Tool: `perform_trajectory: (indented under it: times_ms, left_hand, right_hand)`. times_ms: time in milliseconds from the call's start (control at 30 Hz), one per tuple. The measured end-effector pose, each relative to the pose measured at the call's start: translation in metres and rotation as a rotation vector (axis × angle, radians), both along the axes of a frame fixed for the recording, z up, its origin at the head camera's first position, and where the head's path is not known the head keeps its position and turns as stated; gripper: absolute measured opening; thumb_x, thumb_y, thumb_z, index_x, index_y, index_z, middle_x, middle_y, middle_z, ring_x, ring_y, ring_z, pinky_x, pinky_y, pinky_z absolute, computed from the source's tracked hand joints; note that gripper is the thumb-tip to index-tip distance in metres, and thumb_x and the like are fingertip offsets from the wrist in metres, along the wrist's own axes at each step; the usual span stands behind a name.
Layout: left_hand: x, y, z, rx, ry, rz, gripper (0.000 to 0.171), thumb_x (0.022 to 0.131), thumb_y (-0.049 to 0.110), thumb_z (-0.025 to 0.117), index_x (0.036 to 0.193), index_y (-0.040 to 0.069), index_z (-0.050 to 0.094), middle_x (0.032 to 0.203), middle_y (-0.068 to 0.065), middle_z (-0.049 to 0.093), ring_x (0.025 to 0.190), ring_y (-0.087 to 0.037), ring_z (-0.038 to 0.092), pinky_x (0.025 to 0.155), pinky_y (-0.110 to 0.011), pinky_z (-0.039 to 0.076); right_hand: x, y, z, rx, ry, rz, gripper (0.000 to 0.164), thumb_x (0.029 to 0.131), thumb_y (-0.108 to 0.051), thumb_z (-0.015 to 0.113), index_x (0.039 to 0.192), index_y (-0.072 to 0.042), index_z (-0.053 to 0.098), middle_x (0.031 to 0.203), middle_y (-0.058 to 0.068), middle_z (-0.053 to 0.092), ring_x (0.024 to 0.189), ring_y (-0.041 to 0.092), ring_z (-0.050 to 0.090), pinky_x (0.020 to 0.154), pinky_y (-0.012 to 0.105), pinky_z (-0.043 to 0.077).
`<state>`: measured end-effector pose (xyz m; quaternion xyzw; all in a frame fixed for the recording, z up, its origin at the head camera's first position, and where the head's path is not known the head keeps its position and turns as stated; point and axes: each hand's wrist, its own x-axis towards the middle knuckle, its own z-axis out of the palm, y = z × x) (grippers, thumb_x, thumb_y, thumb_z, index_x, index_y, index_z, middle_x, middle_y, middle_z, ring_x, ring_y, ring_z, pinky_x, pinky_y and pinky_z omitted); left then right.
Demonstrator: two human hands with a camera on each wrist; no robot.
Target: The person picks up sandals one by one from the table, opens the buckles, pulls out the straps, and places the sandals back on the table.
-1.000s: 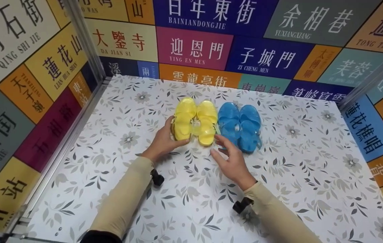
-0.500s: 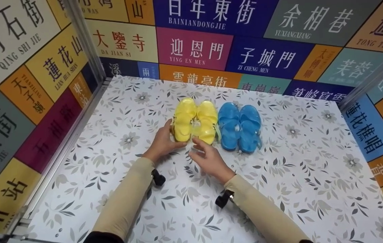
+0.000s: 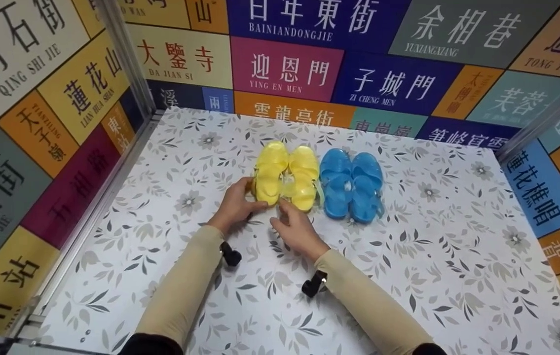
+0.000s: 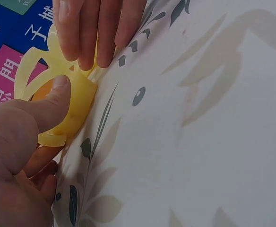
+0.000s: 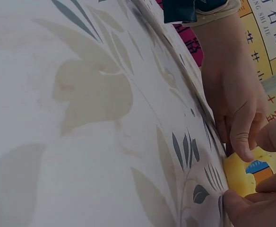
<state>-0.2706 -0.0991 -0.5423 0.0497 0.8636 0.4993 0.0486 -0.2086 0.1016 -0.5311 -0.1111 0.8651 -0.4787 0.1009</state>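
Note:
A pair of yellow jelly sandals stands side by side on the table, toes pointing away, in the head view. My left hand (image 3: 236, 204) holds the left yellow sandal (image 3: 271, 170) at its heel, thumb across the back and fingers along the outer side. In the left wrist view the thumb (image 4: 57, 101) lies against the heel. My right hand (image 3: 299, 230) has its fingers extended at the inner side of that heel, in front of the right yellow sandal (image 3: 303, 170); whether they touch it, I cannot tell. A blue pair of sandals (image 3: 336, 172) stands just to the right.
White table covering with a grey leaf and flower print (image 3: 437, 236) lies under everything. Panels with street-name signs (image 3: 287, 69) rise at the back and both sides. A metal frame rail (image 3: 92, 207) runs along the left edge.
My right hand has moved left, from beside the right yellow sandal's heel to the gap between the two yellow sandals. My left hand stays at the left sandal, its thumb slightly shifted.

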Motion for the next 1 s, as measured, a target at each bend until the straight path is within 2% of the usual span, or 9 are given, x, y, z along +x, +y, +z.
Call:
perform_trajectory:
  times_ms: [167, 467, 733, 833, 1000]
  left_hand:
    - [0.0001, 0.0007, 0.0015, 0.021, -0.012, 0.029, 0.071, 0.083, 0.017, 0.089, 0.144, 0.002, 0.054, 0.143, -0.018, 0.063, 0.14, -0.032, 0.053, 0.125, -0.045, 0.032]
    - [-0.0002, 0.001, 0.0008, 0.045, -0.031, 0.021, 0.073, 0.083, 0.014, 0.089, 0.145, 0.005, 0.054, 0.145, -0.015, 0.063, 0.141, -0.031, 0.053, 0.126, -0.047, 0.03]
    - [-0.0006, 0.0001, 0.0032, 0.008, -0.042, 0.035, 0.074, 0.082, 0.013, 0.09, 0.145, 0.001, 0.053, 0.139, -0.017, 0.066, 0.133, -0.03, 0.059, 0.12, -0.044, 0.039]
    - [-0.0001, 0.0008, 0.0034, -0.004, -0.056, 0.043, 0.073, 0.082, 0.012, 0.091, 0.144, 0.002, 0.055, 0.137, -0.016, 0.067, 0.132, -0.029, 0.06, 0.119, -0.043, 0.04]
    - [0.0014, 0.0034, 0.0032, -0.005, -0.051, 0.044, 0.072, 0.081, 0.012, 0.091, 0.143, 0.001, 0.055, 0.136, -0.017, 0.068, 0.13, -0.03, 0.061, 0.118, -0.043, 0.042]
  right_hand:
    - [-0.0045, -0.0055, -0.0005, -0.029, -0.042, -0.03, 0.071, 0.105, -0.023, 0.064, 0.163, -0.001, 0.03, 0.163, 0.021, 0.042, 0.146, 0.034, 0.048, 0.121, 0.044, 0.038]
    - [-0.0097, -0.0068, -0.0034, -0.039, -0.054, -0.061, 0.069, 0.104, -0.02, 0.065, 0.163, -0.003, 0.032, 0.162, 0.019, 0.043, 0.146, 0.034, 0.049, 0.122, 0.043, 0.037]
    - [-0.0088, -0.0101, -0.0049, -0.028, -0.029, -0.058, 0.068, 0.103, -0.017, 0.065, 0.162, -0.002, 0.034, 0.168, 0.019, 0.033, 0.15, 0.034, 0.041, 0.125, 0.044, 0.032]
    - [-0.0075, -0.0098, -0.006, -0.028, -0.015, -0.057, 0.067, 0.103, -0.017, 0.065, 0.161, -0.001, 0.035, 0.166, 0.02, 0.037, 0.149, 0.035, 0.043, 0.124, 0.045, 0.034]
    - [-0.0061, -0.0067, -0.0091, -0.066, -0.016, -0.067, 0.066, 0.103, -0.014, 0.065, 0.16, -0.001, 0.037, 0.161, 0.021, 0.045, 0.141, 0.035, 0.053, 0.118, 0.043, 0.043]
